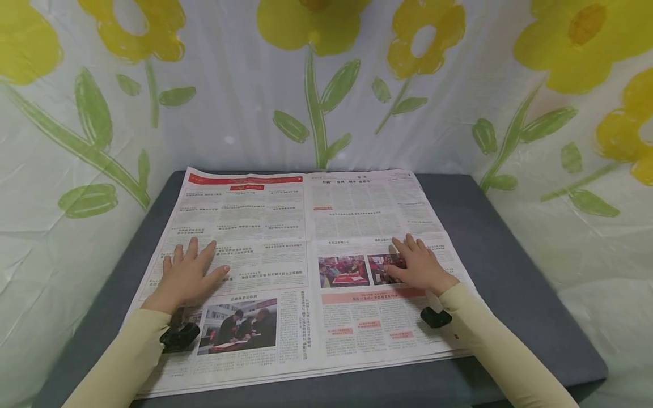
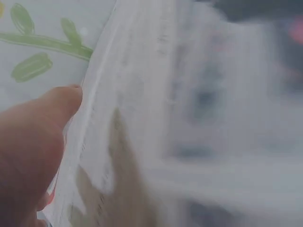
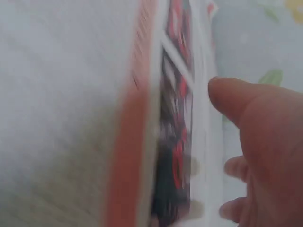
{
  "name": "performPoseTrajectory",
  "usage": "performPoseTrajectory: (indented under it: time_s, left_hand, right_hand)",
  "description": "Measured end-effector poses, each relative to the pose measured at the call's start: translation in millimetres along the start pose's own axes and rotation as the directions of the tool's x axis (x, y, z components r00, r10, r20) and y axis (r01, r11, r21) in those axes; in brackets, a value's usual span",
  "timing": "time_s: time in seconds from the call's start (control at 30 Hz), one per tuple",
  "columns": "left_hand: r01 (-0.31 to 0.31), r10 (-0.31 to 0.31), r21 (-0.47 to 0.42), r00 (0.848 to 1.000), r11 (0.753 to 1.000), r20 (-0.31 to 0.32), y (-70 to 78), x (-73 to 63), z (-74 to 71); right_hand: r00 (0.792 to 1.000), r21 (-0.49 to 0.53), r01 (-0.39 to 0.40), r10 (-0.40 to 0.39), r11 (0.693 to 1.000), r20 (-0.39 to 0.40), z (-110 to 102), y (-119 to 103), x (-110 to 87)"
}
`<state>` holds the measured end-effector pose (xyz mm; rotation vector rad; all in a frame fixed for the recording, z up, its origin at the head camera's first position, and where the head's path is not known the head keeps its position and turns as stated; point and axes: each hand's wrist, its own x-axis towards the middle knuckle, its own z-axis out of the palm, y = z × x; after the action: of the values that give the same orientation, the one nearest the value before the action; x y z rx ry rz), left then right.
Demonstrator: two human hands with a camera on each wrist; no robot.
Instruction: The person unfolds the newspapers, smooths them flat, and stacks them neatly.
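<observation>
A newspaper lies spread open, its centre fold running away from the person. My left hand is over its left page with fingers spread, just above a photo of people writing. Over the right page is my right hand, fingers spread, overlapping one of two red-toned photos. Neither hand grips anything. In the left wrist view the left hand shows its thumb extended, and a hand shadow falls on the newsprint. The right wrist view has the right hand beside the blurred page, thumb pointing out.
Beneath the newspaper is a dark grey table with rounded corners. A white curtain printed with yellow flowers hangs behind and along both sides. Black wrist cameras sit under the left wrist and right wrist.
</observation>
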<state>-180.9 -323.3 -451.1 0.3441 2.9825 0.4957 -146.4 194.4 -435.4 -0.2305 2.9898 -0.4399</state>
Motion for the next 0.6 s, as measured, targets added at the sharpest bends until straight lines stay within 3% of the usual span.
performPoseTrajectory:
  time_s: [0.1,0.23,0.37,0.6]
  left_hand:
    - [0.019,-0.019,-0.005,0.999,1.000,0.030,1.8,18.8,-3.3]
    - [0.078,-0.077,-0.015,0.993,0.997,0.092,-6.1,34.5,0.4]
    - [0.112,-0.110,-0.009,0.988,0.994,0.111,-12.0,34.5,6.9]
    - [0.125,-0.124,-0.005,0.986,0.992,0.109,-13.8,32.0,11.6]
  right_hand:
    - [1.000,-0.026,-0.022,0.022,0.999,-0.013,-1.7,15.4,18.0]
    - [0.993,-0.026,-0.109,0.110,0.994,0.034,5.0,32.3,32.2]
    - [0.977,-0.013,-0.185,0.186,0.983,0.104,9.8,37.5,34.2]
    - [0.973,-0.017,-0.188,0.189,0.982,0.134,7.3,35.4,28.8]
